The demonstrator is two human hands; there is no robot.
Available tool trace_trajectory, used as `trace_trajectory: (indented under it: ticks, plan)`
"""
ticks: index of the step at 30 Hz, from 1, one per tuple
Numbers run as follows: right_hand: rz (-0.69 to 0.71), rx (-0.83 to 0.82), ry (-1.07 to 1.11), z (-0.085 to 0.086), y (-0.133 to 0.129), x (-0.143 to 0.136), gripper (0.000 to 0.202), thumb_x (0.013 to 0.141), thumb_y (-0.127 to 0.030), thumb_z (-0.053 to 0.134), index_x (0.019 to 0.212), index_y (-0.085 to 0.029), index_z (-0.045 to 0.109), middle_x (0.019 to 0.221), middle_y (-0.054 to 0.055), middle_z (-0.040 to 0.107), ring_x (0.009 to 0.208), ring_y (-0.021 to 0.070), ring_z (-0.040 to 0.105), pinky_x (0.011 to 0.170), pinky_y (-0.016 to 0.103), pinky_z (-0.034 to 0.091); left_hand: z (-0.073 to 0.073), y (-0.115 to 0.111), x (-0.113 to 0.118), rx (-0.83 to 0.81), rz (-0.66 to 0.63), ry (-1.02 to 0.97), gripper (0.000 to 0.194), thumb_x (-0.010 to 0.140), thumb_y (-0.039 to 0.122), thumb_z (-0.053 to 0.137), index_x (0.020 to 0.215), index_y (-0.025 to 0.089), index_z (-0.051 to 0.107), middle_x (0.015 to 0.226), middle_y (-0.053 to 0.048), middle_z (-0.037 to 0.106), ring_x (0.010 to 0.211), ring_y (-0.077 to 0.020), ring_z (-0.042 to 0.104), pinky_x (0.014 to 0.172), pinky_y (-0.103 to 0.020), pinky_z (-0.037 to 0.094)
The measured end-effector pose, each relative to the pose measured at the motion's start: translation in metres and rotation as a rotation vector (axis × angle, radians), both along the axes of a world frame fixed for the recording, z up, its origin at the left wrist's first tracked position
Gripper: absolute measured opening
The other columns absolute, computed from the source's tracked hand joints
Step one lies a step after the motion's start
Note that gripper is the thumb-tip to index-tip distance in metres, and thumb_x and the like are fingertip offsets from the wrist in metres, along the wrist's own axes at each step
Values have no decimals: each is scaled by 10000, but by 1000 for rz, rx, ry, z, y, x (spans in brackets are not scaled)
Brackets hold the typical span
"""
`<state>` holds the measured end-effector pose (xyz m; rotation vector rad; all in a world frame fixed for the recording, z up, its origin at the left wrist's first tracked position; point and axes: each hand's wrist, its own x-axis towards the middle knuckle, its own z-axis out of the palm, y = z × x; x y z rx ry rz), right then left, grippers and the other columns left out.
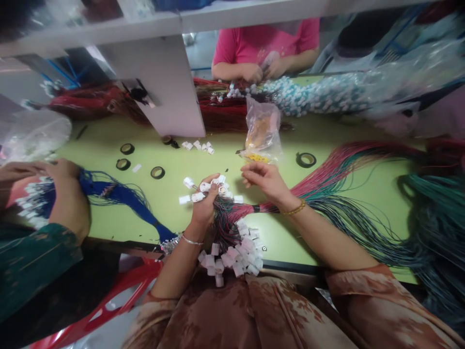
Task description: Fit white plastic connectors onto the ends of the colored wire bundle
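My left hand [205, 206] is wrapped round several wires that end in white plastic connectors [198, 197], which fan out above the thumb. More white connectors [238, 254] of the same bundle hang at the table's front edge, below the hand. From them a bundle of pink, green and dark wires [240, 211] runs right, bound with black tape [256, 208]. My right hand [264, 182] hovers right of the connectors, thumb and fingers pinched together; what they hold, if anything, is too small to make out. Just beyond its fingertips lie small yellow pieces [258, 158] at the mouth of a clear plastic bag [264, 127].
Rolls of black tape [157, 172] and loose white connectors [198, 146] lie on the green table [174, 160]. At left, a co-worker's hands [67, 189] hold blue wires [125, 196]. Opposite, a person in pink [267, 46] works behind bundled wires. A shelf post [167, 92] stands ahead.
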<state>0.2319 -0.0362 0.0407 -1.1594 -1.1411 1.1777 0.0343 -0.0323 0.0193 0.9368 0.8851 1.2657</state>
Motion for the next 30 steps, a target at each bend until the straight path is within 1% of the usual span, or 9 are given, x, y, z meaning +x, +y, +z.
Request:
trace_trajectory:
  ticks: [5,7,10,13,15,19,23,27,30]
  plan:
    - [129,67,-8,16,-10,-23,268,853,-423,684,989,-193,665,739,-8,656,571,100,583,595,277,522,-1,1,-3,-5,-72,-10,372,790,456,786,1082,231,736,975,-35,734,844,-153,673,786,-292,552]
    - [105,145,-91,18,-13,-29,200,898,-374,634,1002,-204,649,738,-11,646,588,107,579,595,275,507,-1,1,-4,17,-86,19,363,772,424,807,1071,228,745,1016,-42,741,905,-167,681,850,-309,545]
    - [15,351,-332,20,-14,-37,81,923,-257,578,927,-206,640,799,19,653,715,141,604,671,297,502,-1,1,-6,62,-90,70,331,735,368,839,1020,218,762,1024,-52,751,965,-189,684,924,-335,523]
    - [-9,549,-530,22,-16,-40,132,936,-189,518,889,-202,640,887,57,650,852,174,607,749,322,498,-2,2,-7,94,-76,96,300,701,331,861,962,214,772,973,-48,758,923,-189,687,931,-348,517]
    - [5,607,-575,23,-17,-42,163,945,-160,486,914,-201,641,885,60,642,847,171,600,751,317,493,-4,2,-8,107,-65,110,290,692,317,864,948,217,772,947,-39,759,873,-178,684,907,-345,521]
    - [1,589,-598,24,-19,-43,123,938,-149,503,943,-193,617,841,34,644,743,141,578,696,282,474,-6,2,-9,129,-30,157,272,679,297,862,924,220,771,879,-17,750,815,-161,674,877,-335,526]
    - [5,587,-607,25,-19,-42,70,932,-157,509,925,-182,574,807,18,640,660,118,543,635,257,444,-2,1,-8,176,-18,231,257,688,289,838,925,210,776,908,-29,758,863,-173,683,883,-341,531]
    - [31,604,-703,28,-17,-40,79,932,-148,490,919,-184,558,796,21,645,655,121,540,627,257,435,2,1,-6,284,22,347,215,718,272,805,922,206,781,951,-48,767,914,-193,692,920,-368,532]
    - [64,597,-771,27,-18,-40,125,952,-152,454,979,-189,570,834,37,674,703,137,582,655,264,460,1,2,-7,333,58,405,197,729,255,791,919,205,780,964,-53,768,919,-199,697,920,-376,537]
